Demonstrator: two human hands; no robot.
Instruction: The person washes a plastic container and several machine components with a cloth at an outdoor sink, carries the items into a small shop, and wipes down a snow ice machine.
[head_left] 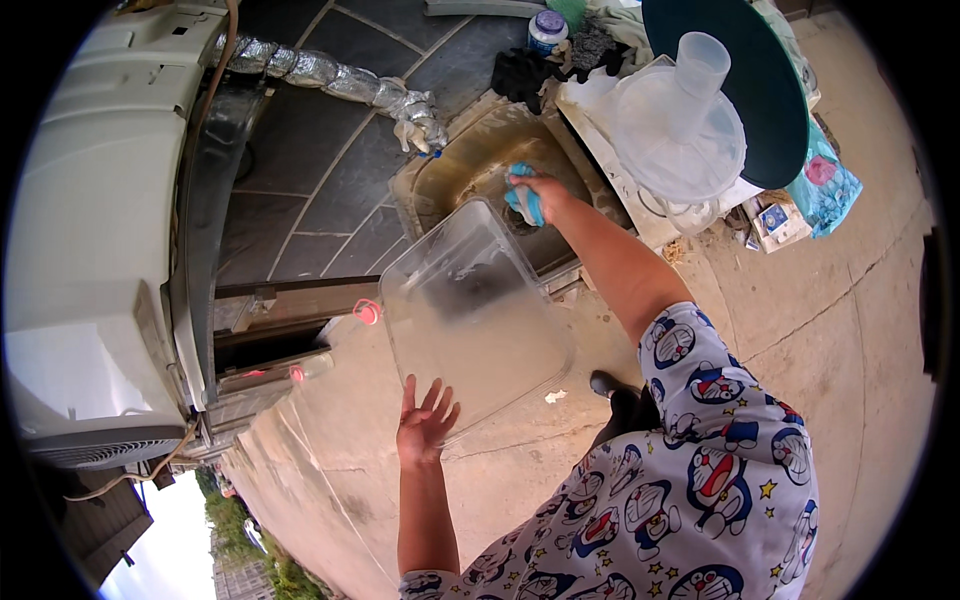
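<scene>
Clear plastic container [480,310], rectangular, rounded corners, see-through; whitish smears near its far end, darkish patch below them (shadow or something behind, can't tell). Sits in front of the sink [470,150], far corner overlapping the basin in view. Left hand [428,425] at the near edge, fingers spread, contact looks likely but unclear. Right hand [542,193] over the basin, fingers curled round a bunched blue-and-grey cloth [530,210].

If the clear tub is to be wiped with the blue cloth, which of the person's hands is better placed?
Probably the right hand: it grips the blue cloth at the sink, near the far end of the clear tub. The left hand, fingers spread, is at the near edge without a cloth.
</scene>
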